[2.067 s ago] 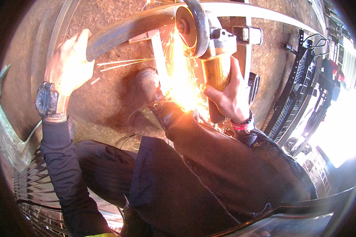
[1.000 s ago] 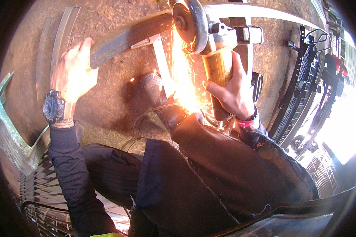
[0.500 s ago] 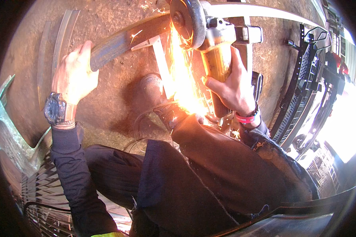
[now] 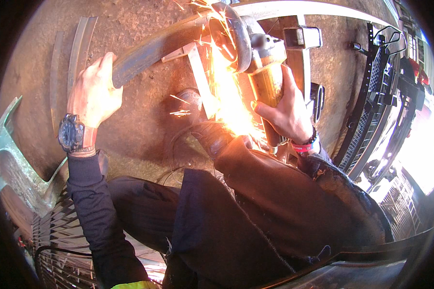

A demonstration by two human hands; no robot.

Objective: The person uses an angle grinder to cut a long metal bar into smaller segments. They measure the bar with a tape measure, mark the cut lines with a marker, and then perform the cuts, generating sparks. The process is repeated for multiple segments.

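Observation:
My right hand (image 4: 288, 108) is wrapped round the yellow body of an angle grinder (image 4: 267, 79). The grinder's disc and guard (image 4: 229, 38) meet the far end of a curved flat metal bar (image 4: 161, 45). Bright sparks (image 4: 231, 108) pour from there down toward my boot, and a few fly up past the disc. My left hand (image 4: 95, 91), with a black watch above it, is closed on the near left end of the bar. Glare hides part of the contact between disc and metal.
Metal strips (image 4: 82, 45) lie on the brown floor at the left. A pale angled bracket (image 4: 197, 72) sits below the bar. At the right stand black metal frames (image 4: 366, 106). A wire fan guard (image 4: 58, 241) and a green-grey metal piece (image 4: 21, 164) are at lower left.
The grinder's head and disc have shifted slightly down along with my right hand. My left hand and the bar's end sit slightly lower and further right in view. Sparks continue, with more flying upward.

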